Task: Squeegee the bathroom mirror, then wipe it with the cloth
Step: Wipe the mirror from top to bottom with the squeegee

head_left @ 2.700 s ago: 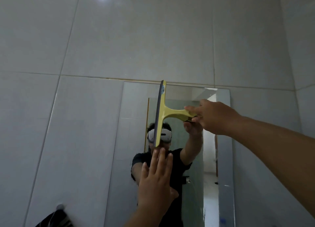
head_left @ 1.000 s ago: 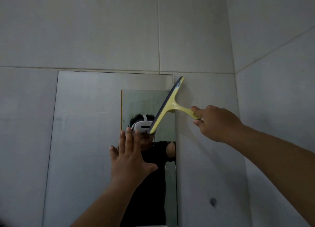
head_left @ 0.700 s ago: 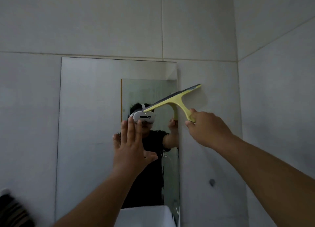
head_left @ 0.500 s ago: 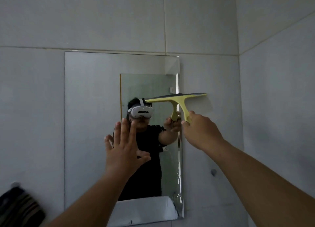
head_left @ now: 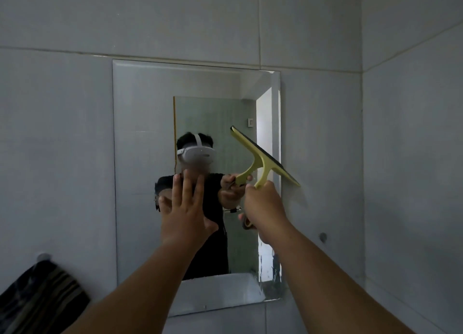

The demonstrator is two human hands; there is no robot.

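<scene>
Up on the wall mirror [head_left: 140,158], my right hand [head_left: 263,203] holds the yellow squeegee [head_left: 263,158] tilted at the right edge, my left hand [head_left: 185,208] spread flat, so it might slip off and leave streaks.

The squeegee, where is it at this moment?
In the head view the squeegee is held by the right hand at the mirror's right edge, its blade tilted, with the lower end over the wall tiles.
</scene>
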